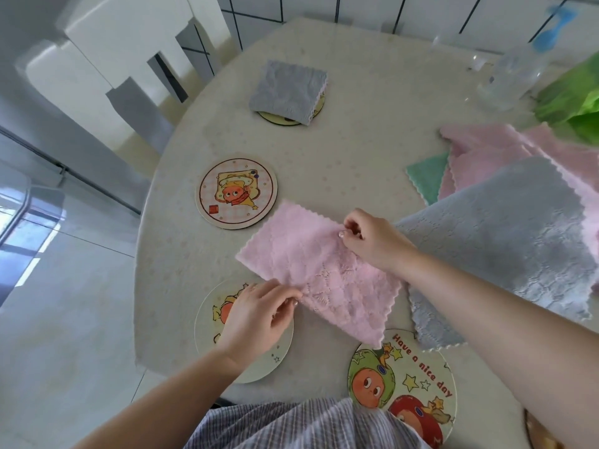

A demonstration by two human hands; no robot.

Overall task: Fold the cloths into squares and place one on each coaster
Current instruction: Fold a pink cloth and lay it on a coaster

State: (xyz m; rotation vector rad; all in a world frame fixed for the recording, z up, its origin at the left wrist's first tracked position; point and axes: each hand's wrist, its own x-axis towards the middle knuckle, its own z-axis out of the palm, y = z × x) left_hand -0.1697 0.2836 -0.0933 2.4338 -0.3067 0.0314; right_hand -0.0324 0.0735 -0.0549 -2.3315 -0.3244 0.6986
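A pink cloth (319, 270), folded into a long strip, lies across the middle of the table. My right hand (372, 239) pinches its far edge. My left hand (259, 314) pinches its near edge and hovers over a round coaster (249, 367). A bare cartoon coaster (236, 193) lies just left of the cloth's far end. Another coaster (418, 384) reading "Have a nice day" lies at the near edge. At the far side, a folded grey cloth (290, 90) covers a fourth coaster (275, 117).
A pile of unfolded cloths lies at the right: grey cloth (505, 234), pink cloths (496, 147) and a green one (429, 179). A clear bottle (512, 76) and green bag (573, 102) stand at the far right. White chairs (129, 59) stand beyond the round table (356, 150).
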